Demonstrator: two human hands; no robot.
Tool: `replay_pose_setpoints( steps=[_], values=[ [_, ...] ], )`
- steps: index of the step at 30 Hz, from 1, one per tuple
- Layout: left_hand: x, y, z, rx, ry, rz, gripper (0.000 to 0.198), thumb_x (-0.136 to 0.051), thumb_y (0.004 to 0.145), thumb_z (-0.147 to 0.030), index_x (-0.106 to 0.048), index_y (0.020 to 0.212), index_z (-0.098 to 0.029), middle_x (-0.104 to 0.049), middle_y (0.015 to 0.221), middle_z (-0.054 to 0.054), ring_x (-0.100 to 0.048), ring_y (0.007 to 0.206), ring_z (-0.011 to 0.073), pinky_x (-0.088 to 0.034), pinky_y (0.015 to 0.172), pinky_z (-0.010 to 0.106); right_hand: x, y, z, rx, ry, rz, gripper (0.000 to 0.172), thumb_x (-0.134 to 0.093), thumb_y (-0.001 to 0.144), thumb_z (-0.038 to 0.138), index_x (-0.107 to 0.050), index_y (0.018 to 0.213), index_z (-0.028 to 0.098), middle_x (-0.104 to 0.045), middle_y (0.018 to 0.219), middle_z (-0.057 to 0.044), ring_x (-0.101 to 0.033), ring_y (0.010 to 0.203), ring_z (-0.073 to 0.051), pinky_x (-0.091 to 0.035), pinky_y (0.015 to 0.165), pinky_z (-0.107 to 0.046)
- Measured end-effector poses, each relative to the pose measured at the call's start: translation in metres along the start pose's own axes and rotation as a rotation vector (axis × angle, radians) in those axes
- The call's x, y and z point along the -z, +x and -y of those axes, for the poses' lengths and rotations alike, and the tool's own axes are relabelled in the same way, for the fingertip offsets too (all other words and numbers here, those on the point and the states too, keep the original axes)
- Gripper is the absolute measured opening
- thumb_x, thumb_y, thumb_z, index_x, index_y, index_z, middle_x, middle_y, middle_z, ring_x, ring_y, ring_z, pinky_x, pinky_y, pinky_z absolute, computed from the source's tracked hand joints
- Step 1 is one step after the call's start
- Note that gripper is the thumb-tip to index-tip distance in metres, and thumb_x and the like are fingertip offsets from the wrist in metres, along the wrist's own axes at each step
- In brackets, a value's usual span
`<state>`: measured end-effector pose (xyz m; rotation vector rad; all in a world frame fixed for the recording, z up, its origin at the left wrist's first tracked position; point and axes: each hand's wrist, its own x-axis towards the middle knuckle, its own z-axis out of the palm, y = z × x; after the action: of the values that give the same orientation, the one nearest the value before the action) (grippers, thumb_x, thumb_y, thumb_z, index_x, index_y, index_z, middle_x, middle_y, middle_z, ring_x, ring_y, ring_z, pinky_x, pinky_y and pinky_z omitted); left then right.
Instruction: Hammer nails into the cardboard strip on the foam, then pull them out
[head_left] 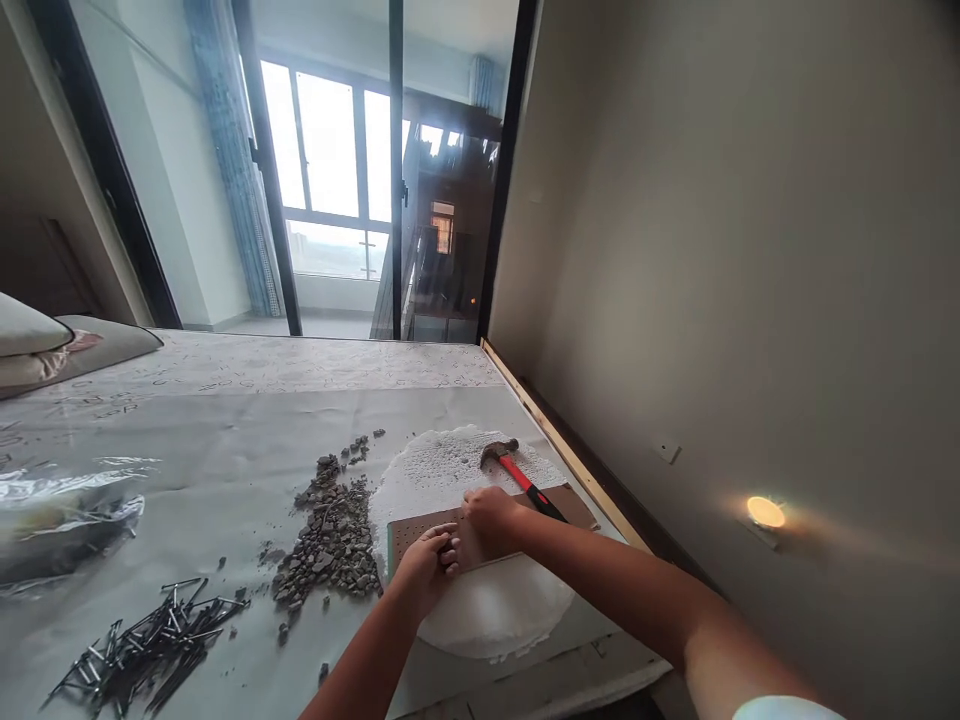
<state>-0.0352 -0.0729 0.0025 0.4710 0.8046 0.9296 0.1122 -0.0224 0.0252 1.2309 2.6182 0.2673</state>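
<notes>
Over a brown board [412,530] dotted with small holes, both of my hands are close together. My left hand [429,562] is at the board's near left part with its fingers curled in; whatever lies in them is hidden. Farther right, my right hand [489,515] is closed above the board, its fingertips together, and I cannot make out anything in them. A claw hammer [517,472] with a red and black handle lies just beyond it, head away from me. Under the board is a white, rounded foam sheet [427,468], its far part pitted.
Left of the foam lies a heap of grey stone chips [330,545]. Several loose nails [161,640] are piled at the near left, with a clear plastic bag [67,525] behind. A wooden edge strip [555,430] runs along the right, beside the wall.
</notes>
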Motion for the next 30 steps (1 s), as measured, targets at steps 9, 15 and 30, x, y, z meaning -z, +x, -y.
replay_pose_setpoints(
  steps=[9,15,30],
  values=[
    [0.003,0.000,0.004,0.018,-0.019,-0.063,0.016,-0.040,0.079,-0.002,-0.047,0.089,-0.014,-0.046,0.058,-0.002,-0.032,0.038,0.0028,-0.021,0.042,0.017,0.007,-0.002,0.005,0.064,-0.019,0.011,0.021,-0.066,0.067,0.015,-0.067,0.086,0.006,-0.066,0.089,-0.017,-0.063,0.084,-0.027,-0.050,0.066,-0.032],
    [0.005,0.001,0.006,0.027,-0.012,-0.087,0.018,-0.041,0.078,-0.002,-0.048,0.089,-0.014,-0.048,0.059,-0.002,-0.033,0.039,0.0031,-0.021,0.043,0.018,0.007,0.000,-0.004,0.117,0.018,0.002,0.023,-0.050,0.079,0.009,-0.067,0.094,0.010,-0.068,0.096,-0.014,-0.064,0.089,-0.023,-0.049,0.071,-0.029],
    [0.006,-0.002,0.007,0.019,0.007,-0.103,0.018,-0.041,0.079,-0.002,-0.048,0.091,-0.014,-0.049,0.060,-0.001,-0.034,0.039,0.0040,-0.024,0.043,0.019,0.024,-0.006,0.001,0.004,0.050,0.060,0.019,-0.056,0.075,0.008,-0.068,0.089,0.010,-0.070,0.087,-0.017,-0.067,0.080,-0.025,-0.049,0.065,-0.029]
  ],
)
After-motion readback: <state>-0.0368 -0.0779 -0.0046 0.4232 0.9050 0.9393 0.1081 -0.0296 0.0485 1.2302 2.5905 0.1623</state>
